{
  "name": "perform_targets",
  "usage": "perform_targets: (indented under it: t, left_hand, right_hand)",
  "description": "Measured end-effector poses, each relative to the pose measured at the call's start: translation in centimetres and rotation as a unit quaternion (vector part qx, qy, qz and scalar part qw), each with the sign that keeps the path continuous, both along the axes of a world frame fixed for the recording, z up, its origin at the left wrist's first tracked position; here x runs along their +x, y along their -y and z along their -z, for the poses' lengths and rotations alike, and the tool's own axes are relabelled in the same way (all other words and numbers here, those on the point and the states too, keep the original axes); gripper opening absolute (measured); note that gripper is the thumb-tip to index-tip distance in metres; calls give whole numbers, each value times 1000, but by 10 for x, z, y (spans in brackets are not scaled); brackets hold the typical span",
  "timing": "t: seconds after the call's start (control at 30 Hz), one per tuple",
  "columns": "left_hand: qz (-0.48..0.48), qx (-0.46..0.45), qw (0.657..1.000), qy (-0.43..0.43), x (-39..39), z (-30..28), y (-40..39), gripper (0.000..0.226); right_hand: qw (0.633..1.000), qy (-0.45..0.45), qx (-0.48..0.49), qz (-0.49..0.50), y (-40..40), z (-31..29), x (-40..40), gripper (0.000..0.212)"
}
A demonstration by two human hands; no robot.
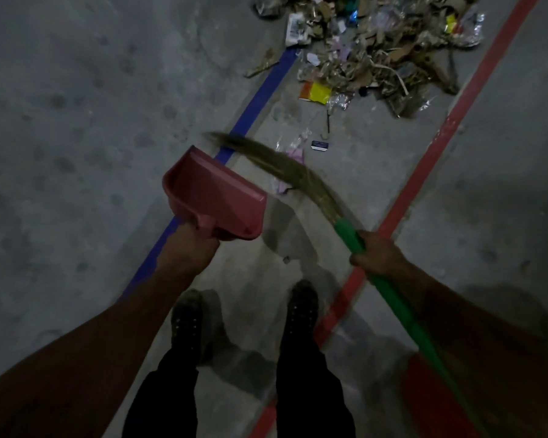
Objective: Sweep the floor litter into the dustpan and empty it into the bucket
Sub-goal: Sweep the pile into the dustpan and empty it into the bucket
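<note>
In the head view, two hands are at work, each gripping one tool. The left hand (193, 245) is wrapped around the short handle of one pink dustpan (215, 197), which is lifted off the floor (60, 128) with its open mouth turned away from the person. The right hand (375, 256) is curled around the green handle of one broom (301, 178); the handle runs back under the right forearm, and the straw-coloured bristles arc forward and leftward, their tip ending just ahead of the dustpan's far corner.

One large litter pile (380, 49) of cardboard scraps, paper and shiny wrappers lies well ahead of both hands. Nearer, just beyond the bristles, a few loose scraps lie apart from the pile: one small dark card (319, 146), a clear plastic piece and pink paper partly under the bristles.

Two tape lines cross the floor: one blue line (260, 99) passing beneath the left hand, one red line (431, 153) passing beneath the right. Between them, below the hands, stand the person's two dark shoes (302, 306). A red object (424, 390), partly hidden and unclear, sits behind the right forearm.
</note>
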State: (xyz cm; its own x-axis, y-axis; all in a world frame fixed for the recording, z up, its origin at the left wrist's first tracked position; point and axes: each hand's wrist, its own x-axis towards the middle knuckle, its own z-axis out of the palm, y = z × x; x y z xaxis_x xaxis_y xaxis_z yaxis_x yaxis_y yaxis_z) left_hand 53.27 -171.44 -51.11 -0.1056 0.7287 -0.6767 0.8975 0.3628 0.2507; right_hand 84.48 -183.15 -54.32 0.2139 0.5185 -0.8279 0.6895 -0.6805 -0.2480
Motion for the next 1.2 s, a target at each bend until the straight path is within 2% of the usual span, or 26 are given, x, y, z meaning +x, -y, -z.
perform_targets:
  t: [0.1,0.27,0.37,0.47,0.6,0.7,0.87,1.1,1.2]
  left_hand:
    - [-29,-11,999,24,13,7,-1,12]
    - [-36,13,999,37,34,11,-3,26]
    - [-65,9,997,37,37,10,-5,12]
    - [-97,9,994,57,38,7,-5,14]
    - [-117,22,991,59,40,0,-5,20]
    - [-120,23,991,60,40,0,-6,18]
    - [-121,21,990,63,44,-1,-10,15]
    - [-129,13,989,69,50,-13,-26,16]
    - [-125,23,990,62,49,-22,-42,17]
  right_hand:
    - [999,36,22,-15,-34,11,34,58]
    - [994,54,74,56,-76,12,71,43]
    - [983,3,121,138,-73,-2,64,29]
    - [973,-53,149,166,-46,-12,39,29]
    - [985,-82,87,124,-5,-9,17,23]
    - [990,-61,30,123,-3,-3,27,24]
    - [986,-17,55,157,-42,0,63,27]
    - [933,-98,128,323,-65,-29,55,33]
    - [912,-158,147,349,-63,-43,38,37]
